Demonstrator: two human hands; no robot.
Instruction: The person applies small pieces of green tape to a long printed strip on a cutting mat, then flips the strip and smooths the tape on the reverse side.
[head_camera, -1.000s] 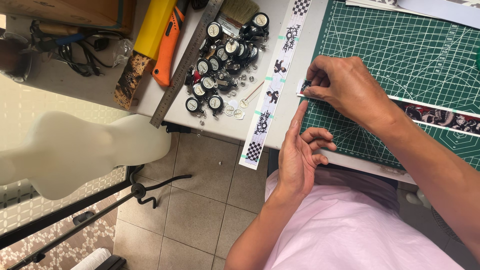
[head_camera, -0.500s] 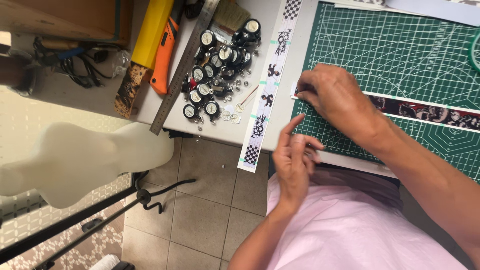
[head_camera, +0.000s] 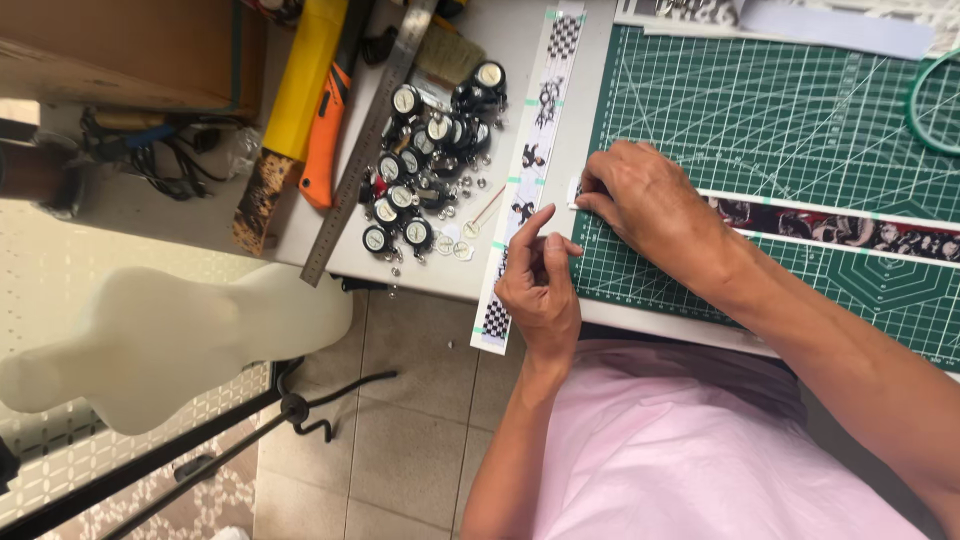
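**Strip end at the mat edge: slip and snag risks**

Right hand (head_camera: 645, 195) rests on the green cutting mat (head_camera: 760, 120), fingers (head_camera: 590, 195) bent down and pinching the left end of the dark patterned strip (head_camera: 850, 228), which runs rightward across the mat; the strip's end sits just at the mat's left border. Left hand (head_camera: 540, 285) hovers at the bench (head_camera: 450, 262) front, loosely curled, index finger raised, holding nothing that can be made out; it is just beside the long white printed strip (head_camera: 525, 180), whose lower end overhangs the bench front.

Likely trouble, as a judgement:
- the pinch covers only the very tip of the dark strip; a sideways pull could skew it off the grid lines or crease it;
- the left hand is close to the white strip; a brush of the wrist could drag the unsupported end off the bench;
- the heap of small black round dial pieces (head_camera: 430, 150) and loose bits lies near; a nudge could scatter them toward the steel ruler (head_camera: 365, 150) or the floor;
- the orange-handled tool (head_camera: 322, 140) lies well apart, no concern now.
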